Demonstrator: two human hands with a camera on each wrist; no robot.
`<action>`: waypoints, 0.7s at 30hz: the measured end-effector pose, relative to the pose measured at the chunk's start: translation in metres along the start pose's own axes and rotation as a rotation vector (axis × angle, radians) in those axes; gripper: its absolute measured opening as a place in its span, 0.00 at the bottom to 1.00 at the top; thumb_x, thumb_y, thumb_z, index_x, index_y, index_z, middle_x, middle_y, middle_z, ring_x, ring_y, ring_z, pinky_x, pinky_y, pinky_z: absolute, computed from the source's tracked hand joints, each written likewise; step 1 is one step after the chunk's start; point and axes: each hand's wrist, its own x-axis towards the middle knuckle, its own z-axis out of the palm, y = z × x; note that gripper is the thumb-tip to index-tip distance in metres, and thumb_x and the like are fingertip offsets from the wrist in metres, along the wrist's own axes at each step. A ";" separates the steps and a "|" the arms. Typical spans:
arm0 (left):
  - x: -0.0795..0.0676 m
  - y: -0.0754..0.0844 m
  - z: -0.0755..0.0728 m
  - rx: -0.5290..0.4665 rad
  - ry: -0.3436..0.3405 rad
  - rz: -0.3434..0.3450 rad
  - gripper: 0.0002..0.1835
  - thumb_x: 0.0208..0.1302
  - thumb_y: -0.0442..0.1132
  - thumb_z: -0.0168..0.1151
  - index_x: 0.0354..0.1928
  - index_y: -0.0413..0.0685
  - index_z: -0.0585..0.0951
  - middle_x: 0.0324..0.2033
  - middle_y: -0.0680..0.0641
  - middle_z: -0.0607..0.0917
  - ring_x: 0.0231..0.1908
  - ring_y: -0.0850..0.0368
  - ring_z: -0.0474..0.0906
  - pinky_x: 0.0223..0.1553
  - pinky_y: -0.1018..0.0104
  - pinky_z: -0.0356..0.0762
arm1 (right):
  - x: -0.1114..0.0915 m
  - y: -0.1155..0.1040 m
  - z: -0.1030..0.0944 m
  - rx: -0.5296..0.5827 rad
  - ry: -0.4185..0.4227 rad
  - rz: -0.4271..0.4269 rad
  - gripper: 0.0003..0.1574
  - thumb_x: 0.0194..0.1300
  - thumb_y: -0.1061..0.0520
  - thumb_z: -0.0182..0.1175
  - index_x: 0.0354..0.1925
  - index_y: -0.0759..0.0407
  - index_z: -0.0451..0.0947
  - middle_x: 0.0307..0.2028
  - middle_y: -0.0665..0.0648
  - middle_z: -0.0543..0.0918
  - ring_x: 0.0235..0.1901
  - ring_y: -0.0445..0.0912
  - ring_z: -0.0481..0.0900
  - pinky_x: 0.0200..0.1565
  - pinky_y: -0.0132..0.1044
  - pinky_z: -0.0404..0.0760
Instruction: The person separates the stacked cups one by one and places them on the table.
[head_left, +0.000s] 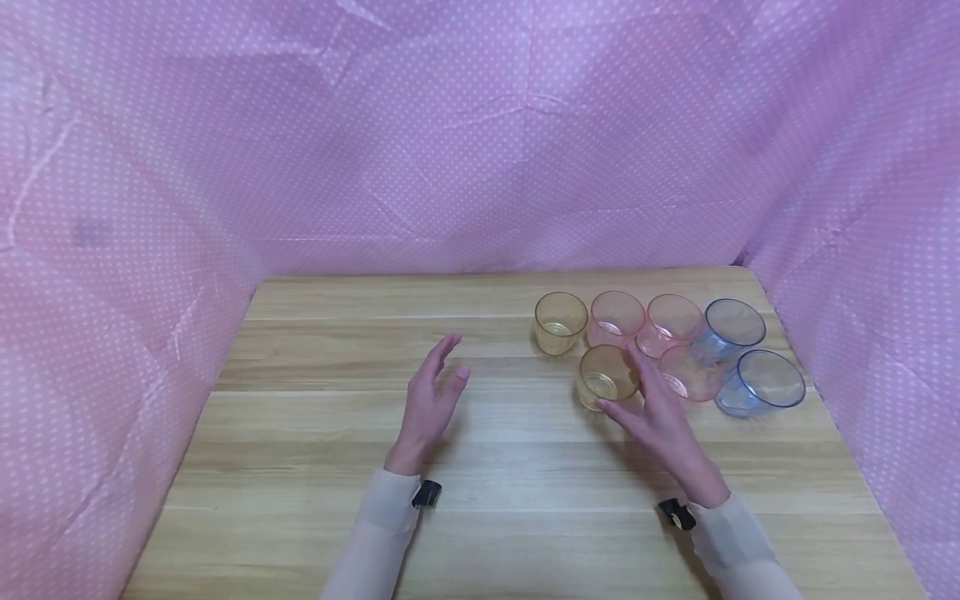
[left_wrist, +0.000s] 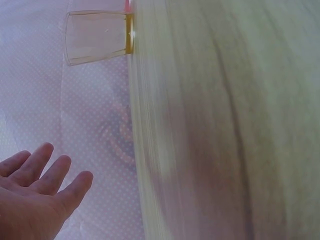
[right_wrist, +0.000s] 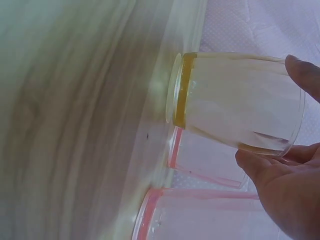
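Observation:
My right hand point(head_left: 663, 425) holds a clear yellow cup point(head_left: 606, 379) near its rim, thumb on the near side and fingers on the far side. In the right wrist view this yellow cup point(right_wrist: 235, 100) is upright, its amber base right at the tabletop. My left hand point(head_left: 427, 410) hovers to the left with fingers extended and nothing in it; the left wrist view shows the same hand point(left_wrist: 45, 195) spread. A second yellow cup point(head_left: 561, 325) stands behind the held one. Close to the right fingers is a pink cup point(head_left: 693, 379), partly behind them.
Two more pink cups point(head_left: 617, 315) point(head_left: 673, 321) continue the back row, with a blue cup point(head_left: 735, 325) at its right end. Another blue cup point(head_left: 768, 379) stands at the right of the front row. Pink dotted cloth point(head_left: 480, 150) surrounds the wooden table point(head_left: 315, 433).

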 end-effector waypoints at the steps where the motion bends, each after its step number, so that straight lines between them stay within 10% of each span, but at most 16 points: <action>1: 0.000 0.000 0.000 0.001 -0.001 0.001 0.30 0.77 0.38 0.58 0.77 0.44 0.66 0.73 0.42 0.72 0.75 0.52 0.64 0.75 0.48 0.63 | 0.000 0.001 0.000 -0.008 0.002 -0.004 0.60 0.53 0.67 0.79 0.77 0.70 0.57 0.68 0.75 0.70 0.67 0.69 0.69 0.63 0.68 0.72; 21: 0.001 0.005 -0.001 -0.024 -0.003 -0.005 0.30 0.77 0.35 0.57 0.77 0.41 0.65 0.73 0.41 0.72 0.74 0.48 0.64 0.74 0.46 0.65 | -0.001 0.008 -0.009 -0.056 0.007 0.033 0.55 0.57 0.65 0.78 0.73 0.77 0.59 0.68 0.77 0.69 0.64 0.72 0.70 0.64 0.71 0.70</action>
